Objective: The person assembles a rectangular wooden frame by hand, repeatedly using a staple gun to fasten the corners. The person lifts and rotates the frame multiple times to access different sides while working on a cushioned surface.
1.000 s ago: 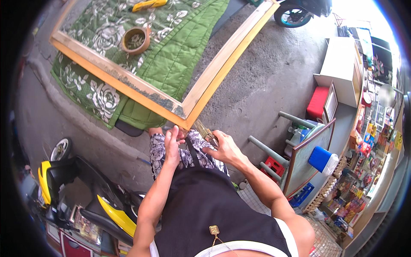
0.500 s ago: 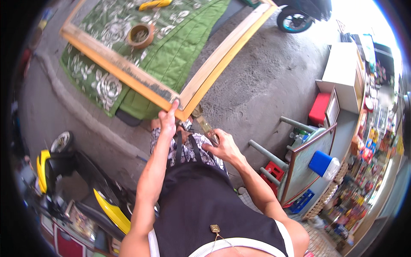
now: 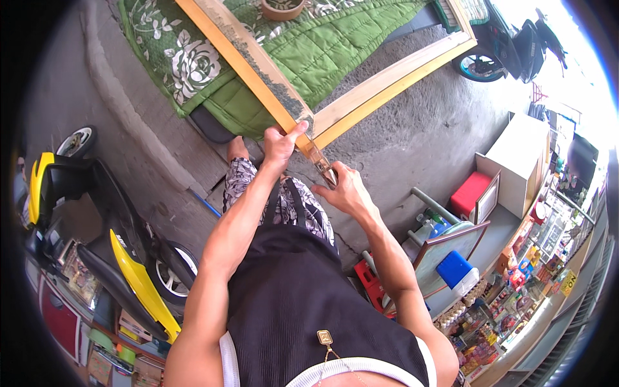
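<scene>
"What do you get on the left hand?"

"With the middle of my view as the hub, I see the left hand (image 3: 280,147) close in at eleven, gripping the wooden frame (image 3: 387,82) near its corner. The thumb lies over the pale wood; I can't make out all the fingertips."

"And where does the frame sit?"

"Its near corner is at twelve. One side runs off toward eleven, the other toward one, with an orange outer edge on both. I see a green quilt (image 3: 316,71) beyond it, and a brown tape roll (image 3: 282,14) resting on that at twelve, near the top rim."

"Right hand?"

"Just off the hub toward three. My right hand (image 3: 348,189) is closed around a brass-coloured tool (image 3: 320,162) that points to the frame's corner. The tool's end overlaps the corner from here; I can't tell whether they touch."

"Anything further out?"

"A yellow-and-black scooter (image 3: 132,255) at eight, a dark motorcycle (image 3: 516,48) at two, a red box (image 3: 469,193) at three, and a blue container (image 3: 454,267) at four."
</scene>
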